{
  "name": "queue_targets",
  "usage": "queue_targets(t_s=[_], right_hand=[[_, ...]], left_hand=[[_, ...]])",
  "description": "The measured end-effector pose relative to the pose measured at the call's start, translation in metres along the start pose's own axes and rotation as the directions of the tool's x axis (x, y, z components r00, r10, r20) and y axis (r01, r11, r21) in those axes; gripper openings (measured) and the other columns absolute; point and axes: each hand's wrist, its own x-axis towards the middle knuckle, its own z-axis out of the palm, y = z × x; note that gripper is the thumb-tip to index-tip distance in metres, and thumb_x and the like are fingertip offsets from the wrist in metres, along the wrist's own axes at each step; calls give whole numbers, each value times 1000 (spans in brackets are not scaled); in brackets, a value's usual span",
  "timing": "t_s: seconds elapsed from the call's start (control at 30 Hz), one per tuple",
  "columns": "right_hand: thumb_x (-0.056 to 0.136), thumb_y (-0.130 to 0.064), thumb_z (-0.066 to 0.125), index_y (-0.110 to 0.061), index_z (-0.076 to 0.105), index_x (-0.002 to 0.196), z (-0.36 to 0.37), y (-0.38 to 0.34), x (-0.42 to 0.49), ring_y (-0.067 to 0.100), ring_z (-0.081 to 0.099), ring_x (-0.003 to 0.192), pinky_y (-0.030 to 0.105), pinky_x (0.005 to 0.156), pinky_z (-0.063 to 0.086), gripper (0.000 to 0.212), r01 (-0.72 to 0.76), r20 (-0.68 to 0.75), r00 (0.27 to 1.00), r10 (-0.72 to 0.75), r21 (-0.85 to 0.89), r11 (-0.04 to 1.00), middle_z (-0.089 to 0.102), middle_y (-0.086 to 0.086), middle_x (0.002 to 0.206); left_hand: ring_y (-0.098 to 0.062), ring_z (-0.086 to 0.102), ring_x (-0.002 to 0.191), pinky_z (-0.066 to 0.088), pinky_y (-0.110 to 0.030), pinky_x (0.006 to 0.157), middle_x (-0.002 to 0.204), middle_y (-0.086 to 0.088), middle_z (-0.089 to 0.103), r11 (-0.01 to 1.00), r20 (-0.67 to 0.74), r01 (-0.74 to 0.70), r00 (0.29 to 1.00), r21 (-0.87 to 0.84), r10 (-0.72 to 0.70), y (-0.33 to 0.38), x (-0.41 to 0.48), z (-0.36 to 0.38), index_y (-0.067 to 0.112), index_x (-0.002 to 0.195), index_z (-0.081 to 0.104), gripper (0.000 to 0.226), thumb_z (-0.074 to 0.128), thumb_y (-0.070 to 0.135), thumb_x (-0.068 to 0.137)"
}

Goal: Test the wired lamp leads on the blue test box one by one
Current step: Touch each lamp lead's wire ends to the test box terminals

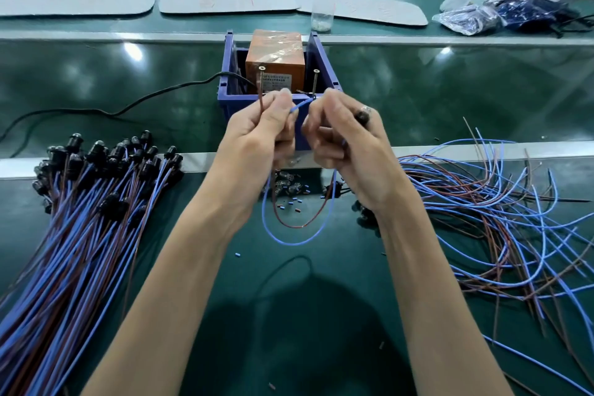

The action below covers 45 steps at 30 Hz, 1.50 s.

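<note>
At the blue test box (232, 105), the left hand (260, 135) pinches the brown lead (260, 103) beside the left screw (262, 75). The blue lead (300, 105) reaches the right screw (316, 82). The right hand (347, 145) grips the black lamp holder (362, 116).

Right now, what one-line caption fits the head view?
Left hand and right hand hold a brown lead and blue lead up to the two screws of the blue test box.
</note>
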Motion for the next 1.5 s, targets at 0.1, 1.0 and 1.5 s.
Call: queue_targets(t_s=[0.1,1.0,1.5], right_hand=[[99,-20,42,-13,45,70,7,-7,-2,4,33,47,13,45,26,30,46,44,998,-40,-136,990,44,-3,59],[92,-14,48,-15,63,68,-3,7,3,3,24,42,14,41,19,28,-57,-60,997,52,-93,994,39,-6,50],[96,-47,43,-19,64,105,-2,-4,1,8,50,59,20,61,45,36,-238,-144,969,201,-318,918,59,-6,67]], left_hand=[[-3,28,50,28,-17,49,54,15,35,948,-56,-104,990,302,126,-3,0,1,15,67,39,35,41,22,101],[-7,16,50,17,-16,42,56,8,29,965,74,78,995,-251,-61,4,1,-7,17,66,33,33,33,21,99],[-5,45,56,34,-14,50,63,9,49,975,-35,55,997,-217,-64,-5,8,-16,16,86,54,25,35,17,102]])
